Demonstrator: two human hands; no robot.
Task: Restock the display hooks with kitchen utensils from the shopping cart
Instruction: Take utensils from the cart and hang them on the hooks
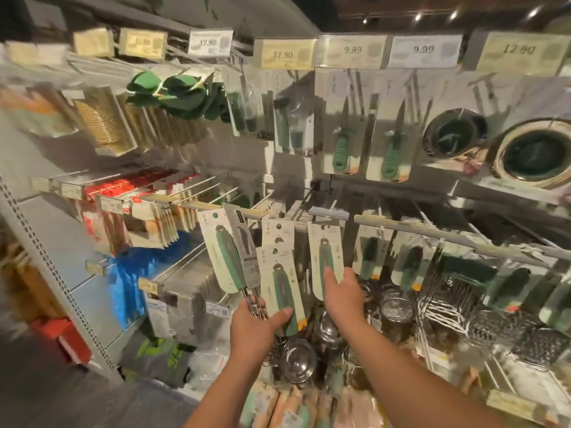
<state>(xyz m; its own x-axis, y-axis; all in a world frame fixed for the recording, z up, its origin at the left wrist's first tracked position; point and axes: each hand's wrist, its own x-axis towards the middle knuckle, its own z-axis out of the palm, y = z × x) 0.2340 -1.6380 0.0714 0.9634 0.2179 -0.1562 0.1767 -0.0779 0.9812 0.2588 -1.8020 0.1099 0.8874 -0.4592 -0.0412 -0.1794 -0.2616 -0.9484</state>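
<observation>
My left hand (258, 324) grips a bunch of carded green-handled utensils (279, 282) by their lower ends, thumb across the front card; two more cards (227, 251) fan out to the left, with wire whisk ends showing by my fingers. My right hand (343, 293) has its fingers stretched up against another carded green-handled utensil (326, 253), which hangs from a hook on the middle rail (401, 227). Whether the fingers pinch that card is unclear. The shopping cart is out of view.
Price tags (285, 54) line the top rail above carded green knives (341, 140) and steel bowls (454, 132). Bare hooks (213, 186) jut out at the left middle. Steel strainers (298, 359) and wire racks (445, 304) hang lower down. Packaged goods fill the left bay.
</observation>
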